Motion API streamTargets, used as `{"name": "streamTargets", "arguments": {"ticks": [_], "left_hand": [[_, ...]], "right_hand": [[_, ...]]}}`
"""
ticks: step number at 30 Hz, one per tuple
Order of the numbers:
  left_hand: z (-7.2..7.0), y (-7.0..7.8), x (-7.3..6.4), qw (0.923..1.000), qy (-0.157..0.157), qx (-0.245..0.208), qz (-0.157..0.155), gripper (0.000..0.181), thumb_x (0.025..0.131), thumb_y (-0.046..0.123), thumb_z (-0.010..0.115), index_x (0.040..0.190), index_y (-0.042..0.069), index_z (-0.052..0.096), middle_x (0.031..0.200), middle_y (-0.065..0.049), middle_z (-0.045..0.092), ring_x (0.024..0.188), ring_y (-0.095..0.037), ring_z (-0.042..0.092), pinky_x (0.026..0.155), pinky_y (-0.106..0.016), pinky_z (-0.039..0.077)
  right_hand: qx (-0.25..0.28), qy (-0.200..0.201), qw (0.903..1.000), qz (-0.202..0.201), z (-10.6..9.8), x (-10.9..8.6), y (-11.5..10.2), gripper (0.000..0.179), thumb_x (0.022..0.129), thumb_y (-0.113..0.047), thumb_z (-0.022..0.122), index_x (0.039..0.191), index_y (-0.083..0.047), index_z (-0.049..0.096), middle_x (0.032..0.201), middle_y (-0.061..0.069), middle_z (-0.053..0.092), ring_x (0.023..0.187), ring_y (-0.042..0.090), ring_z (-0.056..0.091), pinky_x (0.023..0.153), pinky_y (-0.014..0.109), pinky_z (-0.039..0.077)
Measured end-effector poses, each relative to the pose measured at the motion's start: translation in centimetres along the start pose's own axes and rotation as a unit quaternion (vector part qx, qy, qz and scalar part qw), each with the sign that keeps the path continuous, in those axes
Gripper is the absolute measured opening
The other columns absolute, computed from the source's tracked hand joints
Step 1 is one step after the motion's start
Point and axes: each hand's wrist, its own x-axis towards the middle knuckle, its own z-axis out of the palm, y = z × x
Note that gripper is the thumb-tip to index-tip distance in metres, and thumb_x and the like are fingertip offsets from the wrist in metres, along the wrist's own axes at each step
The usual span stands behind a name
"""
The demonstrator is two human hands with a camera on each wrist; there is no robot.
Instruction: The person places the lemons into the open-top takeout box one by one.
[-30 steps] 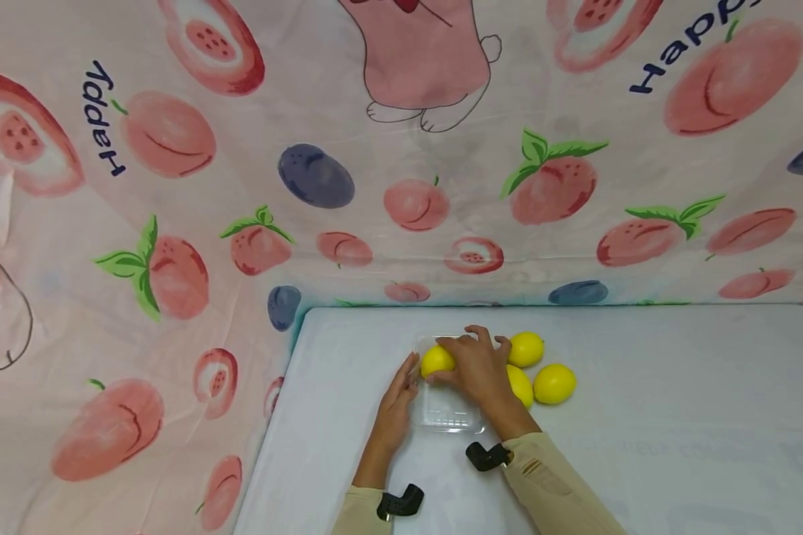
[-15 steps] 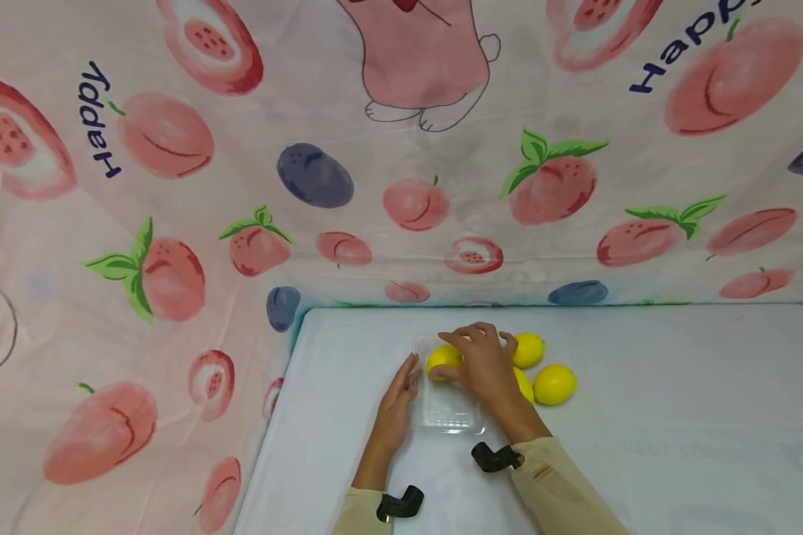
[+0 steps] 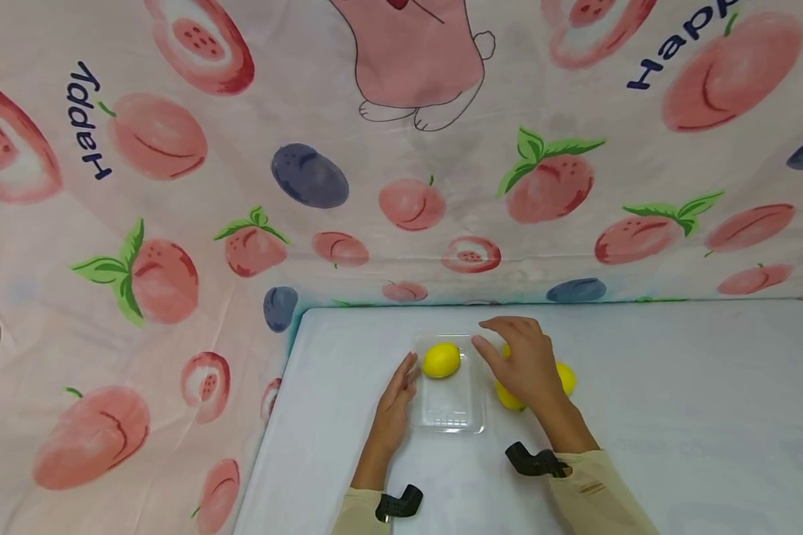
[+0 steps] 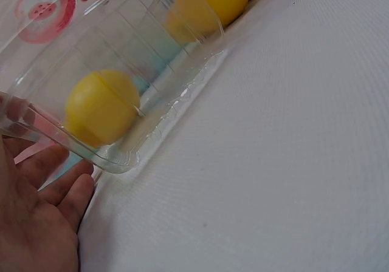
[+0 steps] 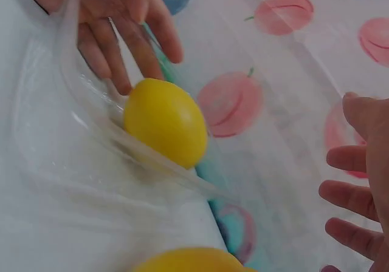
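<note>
A clear plastic container (image 3: 448, 409) stands on the white table with one lemon (image 3: 441, 360) in its far left part. My left hand (image 3: 393, 405) rests along the container's left side, fingers extended; the left wrist view has its fingertips beside the container's wall. To the right, my right hand (image 3: 527, 368) is above the loose lemons (image 3: 508, 399), thumb and fingers spread and nothing held. It partly hides these lemons. In the right wrist view, the spread fingers (image 5: 349, 199) are apart from the lemon in the container (image 5: 165, 123).
The white table (image 3: 676, 401) extends to the right of the lemons. Behind it and on the left hangs a fruit-printed cloth (image 3: 355, 96). Both wrists carry black camera mounts (image 3: 535, 461).
My right hand has let go of the lemon, leaving it in the container, and has moved right over the loose lemons. My left hand has stayed at the container's side.
</note>
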Motion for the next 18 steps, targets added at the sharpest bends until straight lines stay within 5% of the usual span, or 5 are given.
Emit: {"name": "streamTargets", "arguments": {"ticks": [10,18], "left_hand": [[0.0,0.0,0.1,0.9999,0.002,0.004,0.013,0.056,0.108,0.013,0.035,0.162,0.027,0.029,0.166,0.007,0.034,0.151,-0.024,0.038,0.125,-0.054,0.025],[0.0,0.0,0.0,1.0,0.001,0.0,-0.002,0.057,0.108,0.013,0.035,0.162,0.032,0.029,0.165,0.015,0.033,0.152,-0.017,0.036,0.127,-0.047,0.024]], "right_hand": [[0.011,0.036,0.9988,0.032,-2.7,-1.5,3.1,0.048,0.1,-0.041,0.062,0.135,-0.008,0.062,0.136,0.019,0.063,0.13,0.043,0.045,0.105,0.069,0.034],[0.023,0.053,0.9972,0.048,-3.6,-3.2,5.7,0.051,0.099,-0.039,0.064,0.137,-0.006,0.06,0.138,0.022,0.061,0.128,0.047,0.045,0.1,0.07,0.034]]}}
